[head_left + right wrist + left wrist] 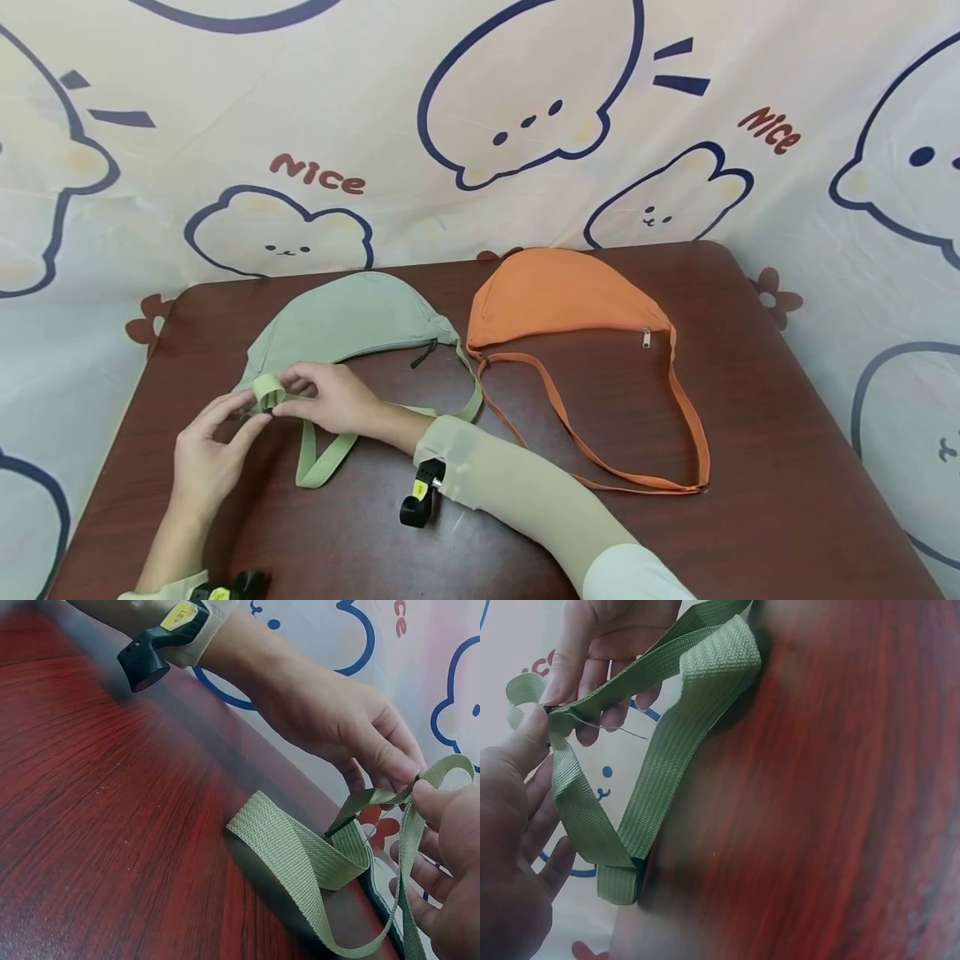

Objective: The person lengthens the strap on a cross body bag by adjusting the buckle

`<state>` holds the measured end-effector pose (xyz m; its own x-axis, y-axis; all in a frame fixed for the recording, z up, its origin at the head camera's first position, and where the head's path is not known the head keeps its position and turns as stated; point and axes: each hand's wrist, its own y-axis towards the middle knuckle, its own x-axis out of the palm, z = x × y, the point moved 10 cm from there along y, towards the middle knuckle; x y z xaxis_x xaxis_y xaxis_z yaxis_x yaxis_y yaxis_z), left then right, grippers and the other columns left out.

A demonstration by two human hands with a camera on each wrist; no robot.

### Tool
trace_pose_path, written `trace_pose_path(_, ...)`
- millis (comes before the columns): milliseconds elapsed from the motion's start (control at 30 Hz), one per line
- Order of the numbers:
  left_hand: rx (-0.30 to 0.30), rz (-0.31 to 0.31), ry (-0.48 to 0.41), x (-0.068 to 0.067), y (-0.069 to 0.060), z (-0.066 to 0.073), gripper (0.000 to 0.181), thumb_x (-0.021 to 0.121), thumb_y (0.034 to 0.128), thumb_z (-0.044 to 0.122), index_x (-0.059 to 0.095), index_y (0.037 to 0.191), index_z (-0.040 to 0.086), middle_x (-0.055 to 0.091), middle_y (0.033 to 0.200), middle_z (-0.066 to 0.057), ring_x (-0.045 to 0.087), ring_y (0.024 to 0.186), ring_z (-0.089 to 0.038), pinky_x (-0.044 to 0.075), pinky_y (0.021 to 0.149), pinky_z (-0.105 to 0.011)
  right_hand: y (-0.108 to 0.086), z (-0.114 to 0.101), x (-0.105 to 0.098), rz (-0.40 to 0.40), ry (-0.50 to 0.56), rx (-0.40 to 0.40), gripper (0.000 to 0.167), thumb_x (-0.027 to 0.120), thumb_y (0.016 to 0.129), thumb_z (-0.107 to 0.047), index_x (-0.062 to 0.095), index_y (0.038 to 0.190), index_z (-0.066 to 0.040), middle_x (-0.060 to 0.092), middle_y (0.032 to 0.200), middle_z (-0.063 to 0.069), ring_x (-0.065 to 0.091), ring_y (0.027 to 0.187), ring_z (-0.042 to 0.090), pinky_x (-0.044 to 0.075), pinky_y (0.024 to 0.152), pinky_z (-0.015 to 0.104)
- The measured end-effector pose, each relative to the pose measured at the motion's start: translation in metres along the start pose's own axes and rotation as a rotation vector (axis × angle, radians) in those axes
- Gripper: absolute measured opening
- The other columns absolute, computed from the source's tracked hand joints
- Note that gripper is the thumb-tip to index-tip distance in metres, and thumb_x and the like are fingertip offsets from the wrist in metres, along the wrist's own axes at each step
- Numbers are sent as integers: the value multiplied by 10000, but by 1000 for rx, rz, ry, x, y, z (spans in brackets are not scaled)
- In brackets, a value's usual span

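A light green waist bag [352, 317] lies at the left of the table, its dark zipper pull [423, 354] hanging from the near edge. Before it, my left hand [213, 446] and right hand [333, 400] meet at its green strap [664, 735]. Thumb and fingers of each hand pinch the strap at a small dark slider [550, 709], where the webbing stands up in a small loop [267, 390]. Below the hands the rest of the strap hangs in folds, and a thin loose thread [607, 729] trails from the slider. Fingertips partly hide the slider.
An orange waist bag [562, 296] lies to the right, its orange strap [558, 400] looped toward the front of the brown table [787, 500]. A printed cloth [450, 217] hangs behind the table. Black wrist cameras [422, 496] are strapped to both forearms.
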<state>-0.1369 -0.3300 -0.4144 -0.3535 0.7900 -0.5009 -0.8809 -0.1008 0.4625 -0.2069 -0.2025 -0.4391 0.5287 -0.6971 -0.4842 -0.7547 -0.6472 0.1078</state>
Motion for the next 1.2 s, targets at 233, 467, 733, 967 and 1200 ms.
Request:
trace_pose_path(233,17,-13,-1,1,1,1,421,755,763,-227,687,1163,-114,593,1105,284,576,939,-3,422,839,-84,0,-1,0,-15,-3,-9,295,747,952,-262,688,1213,-140,716,1101,-78,607,935,-85,428,815,43)
trace_pose_path(467,-49,-48,7,2,1,-3,375,744,808,-189,688,1166,-96,604,1086,247,571,905,28,433,807,-69,-2,-5,-3,-32,-11,-30,310,762,939,-226,690,1219,-114,718,1130,-48,614,972,-63,426,842,46)
trace_pose_path(733,-23,-90,-7,6,2,0,391,742,813,-183,686,1187,-82,604,1099,235,572,888,55,437,768,-60,-2,-5,-3,-41,-25,-36,307,751,948,-209,689,1234,-118,723,1124,-57,618,978,-60,411,841,36)
trace_pose_path(967,-41,-95,30,4,3,-2,377,752,814,-167,686,1173,-73,593,1069,245,565,870,56,442,740,-56,-2,-1,-2,-57,-98,-14,358,758,942,-290,681,1264,-155,715,1136,-102,591,986,-96,392,856,36)
trace_pose_path(1200,-44,-86,49,1,5,-2,359,758,816,-154,684,1159,-77,581,1067,277,569,891,58,436,761,-49,-3,-7,-8,-69,-371,-40,318,754,935,-370,735,1232,-259,710,1117,-185,576,986,-106,391,838,57)
